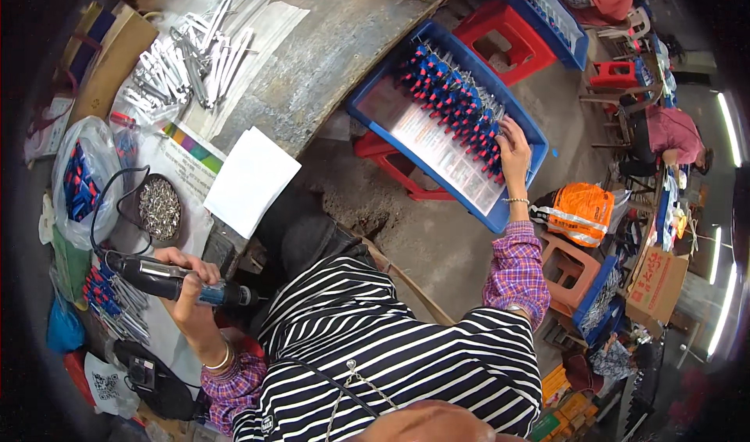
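My left hand (191, 289) is wrapped round a black corded electric screwdriver (160, 278), its tip pointing right, near my body. My right hand (514, 157) reaches to the right end of a blue plastic tray (488, 217). Its bent fingers close on a blue-and-red handled tool at the end of the row, partly hidden by the hand. Several blue-and-red handled tools (453, 102) with metal shafts lie side by side in that tray, over a printed sheet. By the screwdriver's cord stands a dark bowl of small metal parts (159, 207).
Long metal pieces (195, 55) lie heaped on the worktable (301, 71), beside white paper (254, 180). A plastic bag (82, 180) and a loose pile (117, 305) hold more blue-and-red parts at left. Red stools (508, 39) stand around the tray. People sit working at far right.
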Tool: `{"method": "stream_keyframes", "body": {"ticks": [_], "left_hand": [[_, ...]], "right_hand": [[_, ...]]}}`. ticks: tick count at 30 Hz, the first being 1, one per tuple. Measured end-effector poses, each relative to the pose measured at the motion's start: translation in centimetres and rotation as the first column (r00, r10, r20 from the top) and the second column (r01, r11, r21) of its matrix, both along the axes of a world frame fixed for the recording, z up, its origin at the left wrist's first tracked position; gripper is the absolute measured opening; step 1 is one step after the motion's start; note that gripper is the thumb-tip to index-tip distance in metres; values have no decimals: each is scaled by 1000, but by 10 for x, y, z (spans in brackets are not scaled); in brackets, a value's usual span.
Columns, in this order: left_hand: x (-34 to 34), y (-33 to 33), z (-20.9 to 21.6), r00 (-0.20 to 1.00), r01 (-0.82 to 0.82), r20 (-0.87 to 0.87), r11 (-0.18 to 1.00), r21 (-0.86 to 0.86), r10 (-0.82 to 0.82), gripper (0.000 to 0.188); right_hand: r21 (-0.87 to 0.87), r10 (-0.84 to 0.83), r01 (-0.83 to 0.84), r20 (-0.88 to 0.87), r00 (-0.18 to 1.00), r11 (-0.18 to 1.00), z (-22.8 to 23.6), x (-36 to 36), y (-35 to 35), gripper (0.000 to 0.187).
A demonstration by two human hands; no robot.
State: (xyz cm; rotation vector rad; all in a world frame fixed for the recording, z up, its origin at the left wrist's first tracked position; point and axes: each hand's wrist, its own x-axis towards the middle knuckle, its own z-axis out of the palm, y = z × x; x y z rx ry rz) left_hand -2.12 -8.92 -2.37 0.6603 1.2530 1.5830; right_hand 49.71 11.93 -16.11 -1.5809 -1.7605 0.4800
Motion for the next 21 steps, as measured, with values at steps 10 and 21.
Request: {"method": "stream_keyframes", "body": {"ticks": [10,21], "left_hand": [[-1,-10,0,999,-31,4,999,-6,32,37],[-1,-35,14,994,-44,-88,974,223,65,39]], "right_hand": [[2,-92,92,48,995,996,-2,1,2,25],[-144,-8,-29,-245,969,989,75,-113,-46,23]]}}
